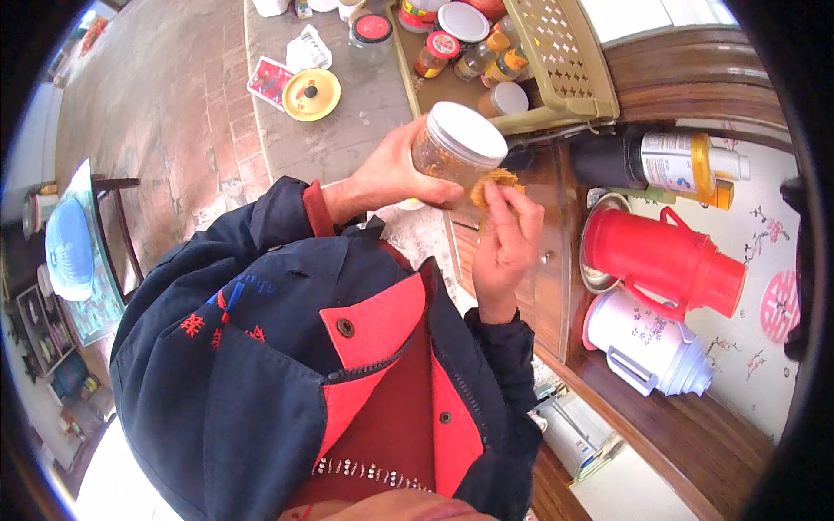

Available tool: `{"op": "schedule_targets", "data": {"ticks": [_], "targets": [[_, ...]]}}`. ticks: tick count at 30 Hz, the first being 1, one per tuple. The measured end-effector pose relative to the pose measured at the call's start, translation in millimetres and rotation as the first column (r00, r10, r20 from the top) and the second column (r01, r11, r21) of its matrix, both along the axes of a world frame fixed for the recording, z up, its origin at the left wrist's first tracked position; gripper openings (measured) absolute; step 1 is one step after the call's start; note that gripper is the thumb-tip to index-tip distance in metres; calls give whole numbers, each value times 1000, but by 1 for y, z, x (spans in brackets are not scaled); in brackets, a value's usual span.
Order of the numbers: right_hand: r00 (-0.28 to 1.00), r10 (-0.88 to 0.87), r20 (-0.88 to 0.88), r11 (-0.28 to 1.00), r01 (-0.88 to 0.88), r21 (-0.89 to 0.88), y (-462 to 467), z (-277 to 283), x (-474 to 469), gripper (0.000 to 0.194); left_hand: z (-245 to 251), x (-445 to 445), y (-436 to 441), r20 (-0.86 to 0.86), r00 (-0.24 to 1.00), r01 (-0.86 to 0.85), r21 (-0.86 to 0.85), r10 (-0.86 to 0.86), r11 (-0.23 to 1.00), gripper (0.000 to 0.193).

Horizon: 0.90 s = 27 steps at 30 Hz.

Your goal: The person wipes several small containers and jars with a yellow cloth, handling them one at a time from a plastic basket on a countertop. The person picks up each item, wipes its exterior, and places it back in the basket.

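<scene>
A clear plastic jar (449, 146) with a white screw lid and brown, crumbly contents is gripped around its side by my left hand (391, 163). Pinched between the fingers of my right hand (508, 241) is a crumpled yellow-brown cloth (493, 185), close against the lower right side of the jar. The jar is tilted, its lid on. Just beyond it stands a tan plastic basket (586, 107) of jars and bottles, among them a red-lidded jar (438, 55) and a white-lidded jar (508, 99).
On the grey tabletop (365, 130) are a yellow enamel lid (311, 94), a red packet (268, 79) and a glass jar with a red lid (371, 38). To the right, a red thermos (658, 260) and a white thermos (638, 338) rest by the wooden cabinet (547, 286).
</scene>
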State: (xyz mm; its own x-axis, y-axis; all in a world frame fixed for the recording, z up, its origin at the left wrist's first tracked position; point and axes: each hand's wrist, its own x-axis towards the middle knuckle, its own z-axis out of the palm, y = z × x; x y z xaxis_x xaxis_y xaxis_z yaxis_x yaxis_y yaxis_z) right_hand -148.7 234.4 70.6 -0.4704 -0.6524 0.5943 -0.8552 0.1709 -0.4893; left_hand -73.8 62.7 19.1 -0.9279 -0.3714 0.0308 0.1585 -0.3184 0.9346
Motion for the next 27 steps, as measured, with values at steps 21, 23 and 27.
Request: {"op": "schedule_targets", "data": {"ticks": [21, 23, 27], "targets": [[564, 233, 792, 773, -601, 201, -28, 36, -111, 24, 26, 6, -4, -86, 991, -8, -805, -102, 593, 87], [607, 351, 713, 747, -641, 178, -40, 44, -109, 24, 26, 7, -4, -57, 996, -15, -847, -63, 531, 86], [863, 439, 250, 751, -505, 426, -58, 59, -75, 24, 17, 7, -5, 2, 999, -23, -856, 48, 517, 80]]}}
